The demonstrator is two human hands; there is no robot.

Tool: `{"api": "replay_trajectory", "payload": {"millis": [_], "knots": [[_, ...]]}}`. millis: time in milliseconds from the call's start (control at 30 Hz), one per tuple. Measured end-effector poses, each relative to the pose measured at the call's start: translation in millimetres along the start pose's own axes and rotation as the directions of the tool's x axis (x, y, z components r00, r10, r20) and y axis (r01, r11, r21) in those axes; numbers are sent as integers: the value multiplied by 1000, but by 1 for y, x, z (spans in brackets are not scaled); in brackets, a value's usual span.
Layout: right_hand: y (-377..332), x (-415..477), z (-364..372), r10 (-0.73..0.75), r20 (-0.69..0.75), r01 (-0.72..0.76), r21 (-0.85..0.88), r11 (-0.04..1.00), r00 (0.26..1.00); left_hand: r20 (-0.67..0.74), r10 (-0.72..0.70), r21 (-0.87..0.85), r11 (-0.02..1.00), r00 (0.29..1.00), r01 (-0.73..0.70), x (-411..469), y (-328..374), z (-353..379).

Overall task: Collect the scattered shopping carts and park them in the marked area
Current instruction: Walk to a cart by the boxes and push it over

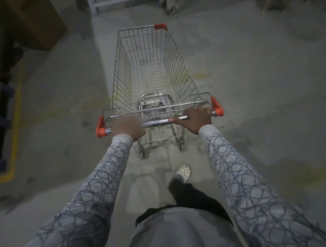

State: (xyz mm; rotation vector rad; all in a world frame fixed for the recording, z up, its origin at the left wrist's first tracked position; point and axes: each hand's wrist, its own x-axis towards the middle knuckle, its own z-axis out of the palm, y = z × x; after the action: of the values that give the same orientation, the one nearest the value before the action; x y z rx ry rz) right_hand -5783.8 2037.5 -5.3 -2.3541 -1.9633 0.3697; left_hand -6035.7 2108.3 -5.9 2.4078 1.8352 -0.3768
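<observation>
shopping cart (151,66), wire, orange corner caps; chrome handle bar (158,121) gripped by left hand (127,128) and right hand (196,118), fingers curled round it; concrete floor (253,90).

A shopping cart (153,76) stands on the floor. On its handle (158,121), the left hand (128,127) grips left, the right hand (194,119) right. A foot (183,172) is behind the cart, a box (28,18) ahead-left, and a wire frame (115,0) beyond its far end.

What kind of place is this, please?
Probably a warehouse or the back area of a store: a bare concrete floor, a large cardboard box at the left, a yellow line painted on the floor, and a wire shopping cart.
</observation>
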Motion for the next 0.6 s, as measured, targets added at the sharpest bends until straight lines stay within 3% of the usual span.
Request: {"api": "replay_trajectory", "payload": {"millis": [600], "knots": [[-10, 260, -45, 174, 114, -173, -20, 985, 978, 6, 181, 247, 953, 984, -176, 317, -21, -92]]}}
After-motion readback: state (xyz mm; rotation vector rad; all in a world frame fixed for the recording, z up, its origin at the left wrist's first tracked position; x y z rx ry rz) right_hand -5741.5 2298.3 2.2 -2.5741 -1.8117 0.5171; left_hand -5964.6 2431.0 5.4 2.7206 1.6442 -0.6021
